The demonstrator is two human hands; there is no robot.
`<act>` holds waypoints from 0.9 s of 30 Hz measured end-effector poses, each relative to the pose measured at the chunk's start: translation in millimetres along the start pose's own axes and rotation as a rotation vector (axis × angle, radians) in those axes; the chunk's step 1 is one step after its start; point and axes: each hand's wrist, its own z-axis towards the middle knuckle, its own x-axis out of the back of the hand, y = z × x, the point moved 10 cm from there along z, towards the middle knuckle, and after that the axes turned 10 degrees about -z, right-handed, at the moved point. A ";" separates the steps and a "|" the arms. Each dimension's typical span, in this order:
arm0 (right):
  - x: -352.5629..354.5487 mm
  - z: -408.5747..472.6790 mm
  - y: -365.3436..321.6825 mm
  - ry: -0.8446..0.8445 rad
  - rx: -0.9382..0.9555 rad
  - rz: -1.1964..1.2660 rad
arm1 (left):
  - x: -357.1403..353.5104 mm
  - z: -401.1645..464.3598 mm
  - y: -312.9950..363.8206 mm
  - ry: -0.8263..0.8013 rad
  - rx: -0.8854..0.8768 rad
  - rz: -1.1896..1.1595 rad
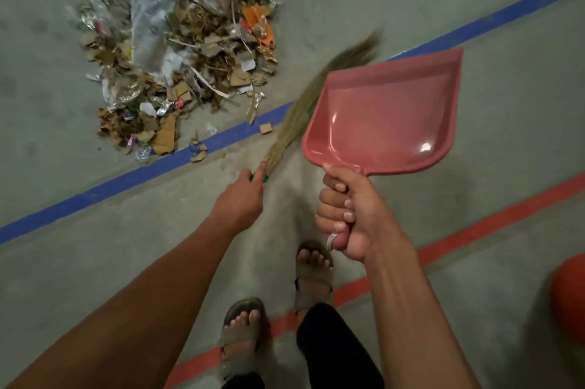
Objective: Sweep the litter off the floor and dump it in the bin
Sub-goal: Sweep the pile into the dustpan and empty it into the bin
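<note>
The right hand [351, 214] has its fingers [335, 198] curled round the handle of a pink dustpan [386, 116], held off the floor [506, 97] with its wide mouth pointing forward and away. The left hand [243, 195] grips the green base of a grass broom [304, 106], whose long axis runs forward and right, tip blurred. The litter pile [177, 40] lies ahead to the left, mostly beyond the blue line [126, 179], cardboard scraps spilling onto it.
</note>
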 end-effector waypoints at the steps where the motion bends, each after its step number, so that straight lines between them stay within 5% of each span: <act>1: -1.7 7.4 -11.5 -0.012 -0.002 -0.021 | -0.5 16.0 -3.4 -0.013 0.027 0.014; 11: -37.3 56.7 -15.7 -0.061 -0.109 -0.144 | 66.2 44.1 -33.5 0.219 0.070 -0.265; 14: -48.5 59.8 -0.2 -0.045 -0.144 -0.164 | 57.1 3.8 -44.6 0.174 0.017 -0.310; 20: -59.0 62.3 21.9 -0.021 -0.191 -0.233 | 21.9 -26.5 -111.0 -0.063 0.093 -0.032; 27: -79.0 58.7 37.3 -0.046 -0.202 -0.309 | 105.7 1.1 -160.2 0.222 0.213 -0.083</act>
